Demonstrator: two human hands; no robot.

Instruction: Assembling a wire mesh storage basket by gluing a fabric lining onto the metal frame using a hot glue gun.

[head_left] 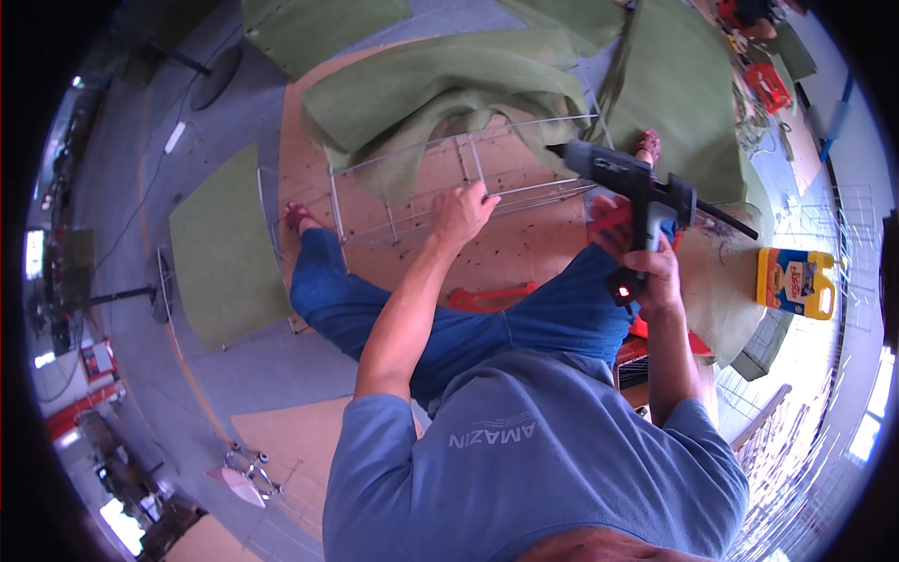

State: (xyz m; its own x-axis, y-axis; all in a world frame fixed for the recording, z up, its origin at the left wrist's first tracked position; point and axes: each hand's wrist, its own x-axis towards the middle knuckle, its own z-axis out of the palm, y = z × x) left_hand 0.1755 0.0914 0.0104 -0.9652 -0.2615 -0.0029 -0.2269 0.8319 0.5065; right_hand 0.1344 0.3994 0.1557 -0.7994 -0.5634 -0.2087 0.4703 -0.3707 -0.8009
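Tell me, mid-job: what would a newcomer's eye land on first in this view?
Probably the bulky dark glue gun right of centre, held in the right hand, its nozzle pointing left and a red light glowing at the handle's base. Next, the large curling green sheet at top centre, beyond the thin metal frame by the left hand. Then the bright yellow jug at far right.

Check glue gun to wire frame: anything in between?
Nothing visible between the glue gun in the right hand and the wire frame; the left hand is at the frame's near side, clear of the gun. Height gap: can't tell.
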